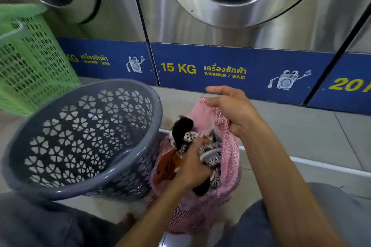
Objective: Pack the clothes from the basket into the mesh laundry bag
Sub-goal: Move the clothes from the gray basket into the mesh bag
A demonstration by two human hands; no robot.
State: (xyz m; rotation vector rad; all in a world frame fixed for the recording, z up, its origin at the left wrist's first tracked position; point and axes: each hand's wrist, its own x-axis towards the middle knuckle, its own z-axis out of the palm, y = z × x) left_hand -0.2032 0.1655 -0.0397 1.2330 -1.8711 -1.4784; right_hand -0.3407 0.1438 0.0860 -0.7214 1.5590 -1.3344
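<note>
A pink mesh laundry bag (228, 158) stands on the floor between my knees, its mouth held up. My right hand (232, 110) is shut on the bag's upper rim. Inside the opening, my left hand (192, 168) is closed on black-and-white patterned clothes (210, 156). A black garment (182, 126) and an orange-brown one (168, 164) also show in the bag. The grey plastic basket (84, 186) with flower-shaped holes leans tilted on the left, touching the bag; no clothes show inside it.
A green plastic basket (30, 62) stands at the far left. Steel washing machines (251, 16) with blue base panels (230, 70) line the back. Tiled floor (301, 136) lies to the right. My grey-clad knees (321, 216) frame the bag.
</note>
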